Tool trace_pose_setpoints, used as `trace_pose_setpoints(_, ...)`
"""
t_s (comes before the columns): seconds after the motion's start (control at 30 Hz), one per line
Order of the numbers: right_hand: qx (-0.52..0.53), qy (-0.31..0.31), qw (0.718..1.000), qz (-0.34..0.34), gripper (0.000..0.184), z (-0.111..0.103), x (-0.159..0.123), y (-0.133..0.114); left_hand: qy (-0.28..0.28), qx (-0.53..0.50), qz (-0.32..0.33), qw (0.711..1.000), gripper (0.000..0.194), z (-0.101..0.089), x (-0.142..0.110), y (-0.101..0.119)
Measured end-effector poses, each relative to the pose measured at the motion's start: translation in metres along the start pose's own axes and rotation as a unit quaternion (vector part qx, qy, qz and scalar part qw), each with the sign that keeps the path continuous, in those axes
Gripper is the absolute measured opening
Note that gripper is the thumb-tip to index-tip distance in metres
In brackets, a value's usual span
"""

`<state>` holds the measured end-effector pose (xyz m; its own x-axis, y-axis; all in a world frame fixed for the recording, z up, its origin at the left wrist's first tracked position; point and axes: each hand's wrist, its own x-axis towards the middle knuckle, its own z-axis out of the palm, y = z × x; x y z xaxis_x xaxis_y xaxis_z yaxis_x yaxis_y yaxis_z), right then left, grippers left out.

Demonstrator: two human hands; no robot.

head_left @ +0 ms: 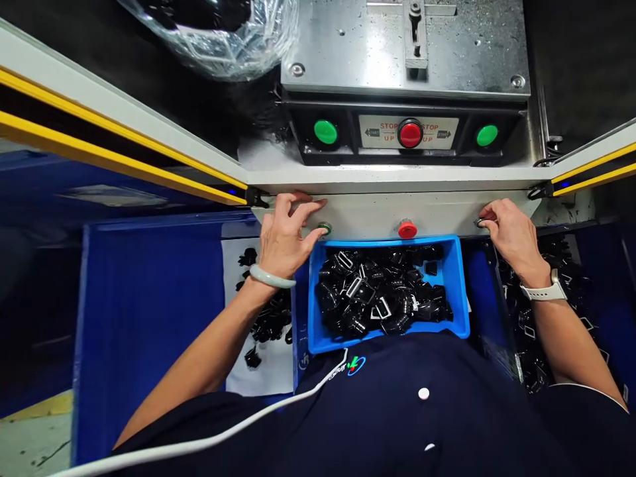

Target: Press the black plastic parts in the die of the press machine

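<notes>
My left hand [287, 235] rests on the light-coloured front panel [365, 215], thumb touching a green push button [324, 228] and fingers spread above it. At the panel's other end, the thumb of my right hand [509, 238] lies on a metal-ringed push button [479, 222], mostly covered. The fingers of that hand are bent, a little apart from the thumb, with nothing held. Between my hands a red stop button [407, 229] sticks out, untouched. Below it sits a blue plastic bin [464, 291] full of glossy black plastic parts [368, 291], some with pale rectangular frames.
Behind the panel stands a metal machine bed [348, 59] with a clamp block [416, 40], above green and red buttons. Yellow-edged guard bars [124, 142] slant in from both sides. A plastic bag [238, 46] lies at top left. More black parts [271, 318] lie beside the bin. A white cable [238, 421] crosses my shirt.
</notes>
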<state>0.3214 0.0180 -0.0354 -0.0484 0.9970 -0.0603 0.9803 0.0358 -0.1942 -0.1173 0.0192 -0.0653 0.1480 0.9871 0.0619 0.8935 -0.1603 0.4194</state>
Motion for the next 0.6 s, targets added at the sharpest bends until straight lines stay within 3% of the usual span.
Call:
trace_pose_setpoints(0.07,-0.013,0.003,1.0,-0.005,0.019,-0.002,-0.011,-0.011,-0.013,-0.017,0.046,0.999,0.035,-0.002,-0.013,0.02)
trace_pose_setpoints(0.13,-0.013,-0.018,0.999,-0.033,0.024,0.0,-0.029,-0.027,-0.08,-0.037,0.138,0.986,0.032,-0.004,-0.031,0.041)
trace_pose_setpoints(0.2,0.0,-0.098,0.992,-0.078,0.024,0.01,-0.051,-0.046,-0.168,-0.034,0.231,0.958,0.032,-0.003,-0.049,0.059)
trace_pose_setpoints(0.27,0.0,-0.224,0.967,-0.121,0.019,0.026,-0.073,-0.064,-0.224,-0.004,0.28,0.934,0.036,0.0,-0.065,0.071)
trace_pose_setpoints(0.33,-0.013,-0.332,0.931,-0.149,0.011,0.043,-0.092,-0.079,-0.245,0.033,0.29,0.925,0.038,0.004,-0.075,0.077)
trace_pose_setpoints(0.4,-0.017,-0.379,0.91,-0.164,0.011,0.056,-0.105,-0.088,-0.253,0.068,0.289,0.921,0.038,0.006,-0.081,0.08)
trace_pose_setpoints(0.53,-0.01,-0.383,0.909,-0.164,0.008,0.067,-0.112,-0.091,-0.256,0.116,0.288,0.915,0.041,-0.002,-0.081,0.086)
trace_pose_setpoints(0.6,-0.007,-0.383,0.91,-0.157,0.007,0.065,-0.111,-0.086,-0.246,0.095,0.263,0.928,0.037,-0.013,-0.076,0.087)
